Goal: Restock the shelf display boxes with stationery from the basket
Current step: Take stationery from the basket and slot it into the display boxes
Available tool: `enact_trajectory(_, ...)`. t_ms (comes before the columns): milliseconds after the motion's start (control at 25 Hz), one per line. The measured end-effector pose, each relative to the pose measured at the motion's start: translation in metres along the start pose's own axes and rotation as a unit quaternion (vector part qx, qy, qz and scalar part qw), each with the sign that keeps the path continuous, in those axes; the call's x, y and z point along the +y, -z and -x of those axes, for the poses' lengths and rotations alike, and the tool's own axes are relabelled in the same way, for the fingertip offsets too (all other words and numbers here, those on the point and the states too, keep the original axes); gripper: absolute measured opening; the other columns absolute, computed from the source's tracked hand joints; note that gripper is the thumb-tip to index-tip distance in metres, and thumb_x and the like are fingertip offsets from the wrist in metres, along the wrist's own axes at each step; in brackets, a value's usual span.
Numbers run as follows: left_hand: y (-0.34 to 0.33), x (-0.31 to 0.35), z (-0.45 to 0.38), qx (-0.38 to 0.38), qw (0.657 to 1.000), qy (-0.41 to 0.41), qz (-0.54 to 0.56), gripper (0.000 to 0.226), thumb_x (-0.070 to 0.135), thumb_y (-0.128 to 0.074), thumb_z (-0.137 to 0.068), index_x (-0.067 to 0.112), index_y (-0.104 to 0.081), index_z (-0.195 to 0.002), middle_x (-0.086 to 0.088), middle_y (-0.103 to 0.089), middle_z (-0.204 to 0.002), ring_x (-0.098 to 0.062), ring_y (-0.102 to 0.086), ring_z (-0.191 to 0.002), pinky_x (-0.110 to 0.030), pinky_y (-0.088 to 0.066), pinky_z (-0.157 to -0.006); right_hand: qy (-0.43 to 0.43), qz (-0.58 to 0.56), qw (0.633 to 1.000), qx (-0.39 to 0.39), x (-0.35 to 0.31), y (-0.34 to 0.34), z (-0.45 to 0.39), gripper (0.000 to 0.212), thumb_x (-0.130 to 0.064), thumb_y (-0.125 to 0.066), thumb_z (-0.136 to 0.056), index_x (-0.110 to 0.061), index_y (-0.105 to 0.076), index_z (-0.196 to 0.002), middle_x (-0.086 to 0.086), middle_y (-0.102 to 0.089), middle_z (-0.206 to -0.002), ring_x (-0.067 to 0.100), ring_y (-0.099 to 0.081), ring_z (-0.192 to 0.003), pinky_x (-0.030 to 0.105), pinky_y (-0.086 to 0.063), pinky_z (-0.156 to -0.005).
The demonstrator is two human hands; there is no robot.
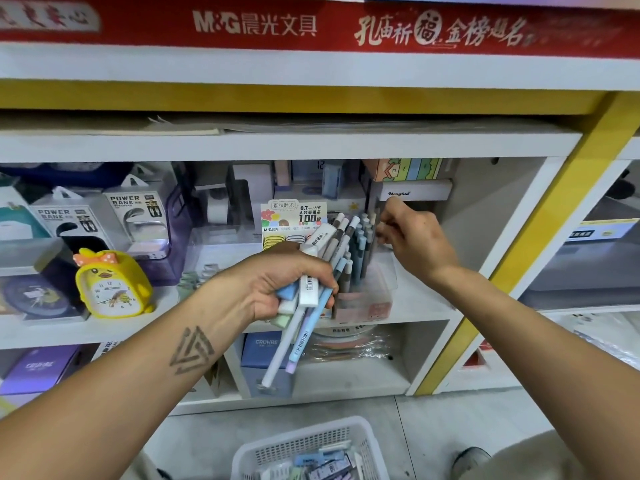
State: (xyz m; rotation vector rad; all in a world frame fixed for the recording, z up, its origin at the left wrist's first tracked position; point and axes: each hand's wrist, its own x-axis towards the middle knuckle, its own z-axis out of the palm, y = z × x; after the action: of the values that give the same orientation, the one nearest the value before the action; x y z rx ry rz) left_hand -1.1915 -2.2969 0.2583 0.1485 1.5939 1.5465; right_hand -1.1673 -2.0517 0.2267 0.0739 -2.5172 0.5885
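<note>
My left hand (280, 284) grips a bundle of pastel pens and erasers (313, 289) in front of the middle shelf. Several pens stick out above and below the fist. Behind it a clear display box (377, 289) holds upright pens (362, 244). My right hand (408, 237) is at the top right of that box, fingers curled at the pen tops; whether it pinches a pen is hidden. A white plastic basket (304, 445) with more stationery sits on the floor at the bottom.
A yellow duck alarm clock (110, 285) and power bank packs (135, 216) stand on the left of the shelf. A pencil lead display card (294, 216) stands behind the pens. Purple and blue boxes (266, 355) fill the shelf below. A yellow post (540, 230) bounds the unit on the right.
</note>
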Motion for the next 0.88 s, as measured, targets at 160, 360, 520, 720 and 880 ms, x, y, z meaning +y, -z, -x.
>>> enact_trajectory(160,-0.002,0.0,0.001,-0.011,1.0,0.003,-0.005,0.013,-0.014,-0.062,-0.078,-0.003,-0.066,-0.073,-0.019,-0.067,-0.068,-0.024,-0.067,-0.053,-0.028,-0.057,-0.051,-0.013,0.064,0.998,-0.009,0.002,-0.001,-0.005,0.013,-0.005,-0.059,-0.096,-0.004,-0.072,-0.097,0.01,-0.065,-0.093,0.028,-0.063,-0.087,0.032,-0.05,-0.076)
enact_trajectory(360,-0.002,-0.001,0.002,-0.026,0.999,0.014,-0.018,0.015,-0.012,-0.063,-0.079,-0.002,-0.069,-0.069,-0.016,-0.067,-0.065,-0.022,-0.067,-0.053,-0.026,-0.056,-0.049,-0.152,-0.134,0.979,-0.018,-0.023,0.012,-0.01,0.017,-0.021,-0.06,-0.099,-0.012,-0.072,-0.106,0.009,-0.073,-0.089,0.018,-0.063,-0.073,0.025,-0.049,-0.069)
enact_trajectory(520,-0.004,-0.002,0.004,-0.024,0.999,0.017,-0.025,0.012,-0.011,-0.063,-0.079,-0.002,-0.066,-0.072,-0.014,-0.067,-0.063,-0.021,-0.066,-0.051,-0.025,-0.055,-0.048,-0.272,-0.415,0.859,-0.127,-0.043,0.024,-0.005,0.021,-0.028,-0.067,-0.096,-0.007,-0.071,-0.091,0.018,-0.074,-0.079,0.02,-0.059,-0.05,0.023,-0.041,-0.045)
enact_trajectory(720,-0.003,-0.002,0.007,-0.036,0.999,0.016,-0.003,0.009,-0.008,-0.07,-0.064,-0.002,-0.07,-0.071,-0.017,-0.068,-0.067,-0.022,-0.067,-0.053,-0.027,-0.057,-0.051,-0.311,-0.509,0.798,-0.085,-0.046,0.022,-0.005,0.008,0.0,-0.062,-0.095,0.004,-0.069,-0.099,0.018,-0.074,-0.079,0.019,-0.069,-0.059,0.022,-0.051,-0.05)
enact_trajectory(880,-0.001,-0.003,0.009,-0.039,0.999,0.015,0.009,0.01,-0.008,-0.071,-0.061,-0.001,-0.073,-0.068,-0.019,-0.068,-0.073,-0.023,-0.068,-0.056,-0.028,-0.059,-0.054,-0.346,-0.494,0.796,0.057,-0.036,0.025,-0.014,0.009,0.003,-0.057,-0.097,0.009,-0.064,-0.099,0.015,-0.07,-0.068,0.016,-0.063,-0.051,0.021,-0.053,-0.05)
